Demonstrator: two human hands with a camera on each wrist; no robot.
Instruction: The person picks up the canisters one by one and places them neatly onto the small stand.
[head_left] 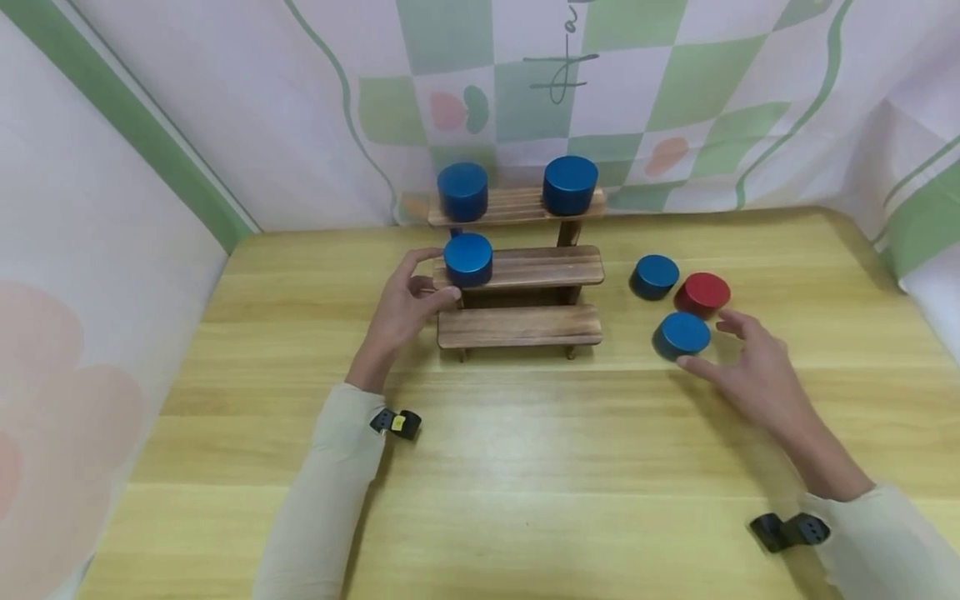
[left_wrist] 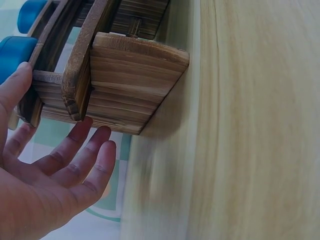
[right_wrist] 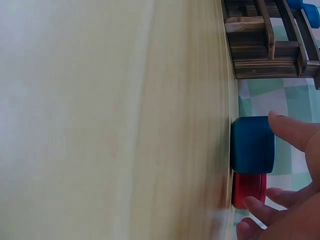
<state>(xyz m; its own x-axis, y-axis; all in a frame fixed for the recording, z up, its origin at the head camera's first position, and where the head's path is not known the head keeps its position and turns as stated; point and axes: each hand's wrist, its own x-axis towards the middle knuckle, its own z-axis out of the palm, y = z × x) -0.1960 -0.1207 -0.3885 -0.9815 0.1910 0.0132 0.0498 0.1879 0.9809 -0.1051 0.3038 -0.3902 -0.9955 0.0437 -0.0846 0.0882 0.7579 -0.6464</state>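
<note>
Blue and round, the front block [head_left: 681,336] sits on the table [head_left: 525,467], right of the shelf [head_left: 536,268], at the gap between your nearer right hand's [head_left: 759,375] spread thumb and fingers. Your left hand [head_left: 401,308] spreads loosely beside the shelf's left end

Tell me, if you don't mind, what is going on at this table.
A person is working at a three-step wooden stand on a table. Their left hand is at the left end of the middle step, beside a blue cylinder there. Their right hand is spread around the front blue cylinder on the table, with no firm grip showing. Another blue cylinder and a red cylinder stand just behind that one, and two more blue cylinders are on the top step.
</note>
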